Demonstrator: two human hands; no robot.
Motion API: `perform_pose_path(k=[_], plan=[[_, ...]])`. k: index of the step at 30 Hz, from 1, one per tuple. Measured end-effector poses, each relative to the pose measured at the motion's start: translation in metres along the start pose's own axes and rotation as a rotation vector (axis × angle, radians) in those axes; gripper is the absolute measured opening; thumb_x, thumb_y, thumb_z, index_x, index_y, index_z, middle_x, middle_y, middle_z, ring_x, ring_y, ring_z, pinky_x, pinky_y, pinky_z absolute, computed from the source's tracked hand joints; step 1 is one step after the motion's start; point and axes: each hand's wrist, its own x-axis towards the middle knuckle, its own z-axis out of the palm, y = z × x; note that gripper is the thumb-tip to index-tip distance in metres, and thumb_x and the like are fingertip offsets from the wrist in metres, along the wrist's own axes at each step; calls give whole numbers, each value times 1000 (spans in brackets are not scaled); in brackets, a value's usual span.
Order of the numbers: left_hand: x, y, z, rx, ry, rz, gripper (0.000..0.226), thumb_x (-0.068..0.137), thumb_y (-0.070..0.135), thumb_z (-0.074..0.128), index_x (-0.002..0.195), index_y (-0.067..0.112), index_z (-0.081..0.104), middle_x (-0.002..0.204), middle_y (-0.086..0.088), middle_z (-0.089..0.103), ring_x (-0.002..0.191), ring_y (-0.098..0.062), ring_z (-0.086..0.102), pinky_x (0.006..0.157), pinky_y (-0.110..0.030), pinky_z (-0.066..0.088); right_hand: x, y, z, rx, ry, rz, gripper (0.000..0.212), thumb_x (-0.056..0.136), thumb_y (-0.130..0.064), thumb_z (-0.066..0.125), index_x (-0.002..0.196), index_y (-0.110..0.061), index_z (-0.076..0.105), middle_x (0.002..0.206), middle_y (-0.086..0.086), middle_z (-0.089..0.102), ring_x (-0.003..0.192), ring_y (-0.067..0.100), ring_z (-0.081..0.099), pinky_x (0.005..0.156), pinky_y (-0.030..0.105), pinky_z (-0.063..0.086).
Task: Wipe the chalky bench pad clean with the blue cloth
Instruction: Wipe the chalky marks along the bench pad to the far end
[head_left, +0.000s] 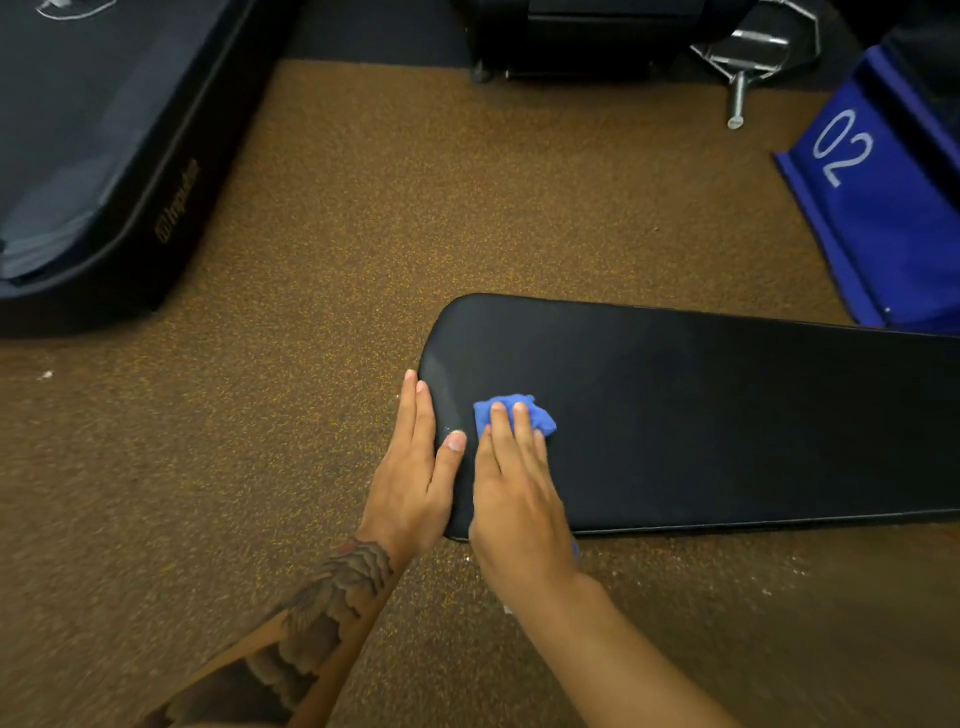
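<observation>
At the near left end, the right hand (519, 499) presses the blue cloth (540, 421) down with straight fingers. The left hand (415, 467), flat and holding nothing, braces the bench pad (701, 415) edge. Faint chalky haze shows beside the cloth, but most of the pad looks dark, so the wiping seems nearly done.

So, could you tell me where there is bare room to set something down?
The bench pad is bare to the right of the blue cloth. The floor is open between the pad, the black mat and the blue box. The left hand and right hand crowd its rounded end.
</observation>
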Motion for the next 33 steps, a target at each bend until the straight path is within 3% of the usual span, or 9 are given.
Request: perform_pose_path(k=[5, 7, 10, 12, 16, 21, 26, 28, 33], plan=[[1, -1, -1, -40, 2, -10, 75, 94, 54, 19, 153, 10, 4, 161, 6, -9, 144, 4, -8, 112, -9, -1, -39, 1, -7, 2, -59, -200, 57, 77, -1, 32, 132, 3, 48, 141, 16, 45, 133, 33, 37, 105, 46, 38], [2, -1, -2, -68, -2, -11, 76, 93, 54, 20, 153, 10, 5, 161, 6, -7, 144, 4, -7, 113, -10, -1, -41, 18, -17, -37, -91, -272, 55, 75, 2, 32, 127, 4, 52, 138, 18, 48, 131, 36, 39, 101, 47, 42], [1, -1, -3, -121, -17, -29, 77, 92, 57, 21, 154, 14, 4, 161, 9, -7, 143, 7, -7, 111, -7, 0, -17, 34, -13, 29, -95, -158, 52, 73, 14, 48, 125, 9, 52, 135, 22, 49, 128, 42, 40, 94, 52, 46], [1, -1, -4, -191, -10, -46, 78, 91, 58, 23, 154, 15, 6, 161, 9, -3, 143, 7, -4, 113, -8, 1, 13, 32, -5, 117, -71, -60, 66, 63, 21, 57, 128, 10, 47, 139, 23, 44, 133, 42, 34, 97, 52, 44], [7, -6, 1, -482, 106, -153, 80, 88, 58, 30, 152, 12, 14, 160, 5, 14, 145, 1, 11, 121, -31, 10, 60, 2, 2, 225, -93, -21, 63, 76, 15, 41, 138, 6, 34, 152, 18, 23, 144, 32, 6, 115, 43, 17], [15, -5, 8, -882, 177, -338, 88, 76, 76, 47, 145, 23, 32, 155, 3, 32, 142, -5, 27, 121, -38, 16, 16, -13, 12, 162, -40, -236, 52, 75, 1, 35, 123, 8, 54, 136, 22, 49, 132, 38, 37, 104, 50, 37], [16, -5, -2, -941, 85, -319, 59, 86, 59, 41, 135, 27, 37, 145, 11, 41, 125, 11, 43, 108, -15, 31, 10, 15, -9, -48, -56, -359, 55, 74, -3, 26, 116, 7, 60, 129, 22, 55, 123, 41, 47, 91, 49, 49], [16, -6, -3, -932, 62, -308, 61, 86, 59, 43, 137, 27, 35, 146, 11, 39, 122, 14, 43, 104, -11, 32, 33, 16, -3, -33, -50, -288, 51, 74, 1, 28, 114, 10, 59, 127, 25, 56, 121, 45, 47, 88, 53, 49], [14, -4, -3, -929, 69, -298, 95, 72, 81, 49, 146, 24, 32, 149, 13, 38, 137, 3, 33, 119, -33, 19, 93, -10, 13, 91, -82, -158, 52, 73, 14, 45, 125, 12, 47, 140, 25, 40, 138, 43, 20, 110, 54, 26]])
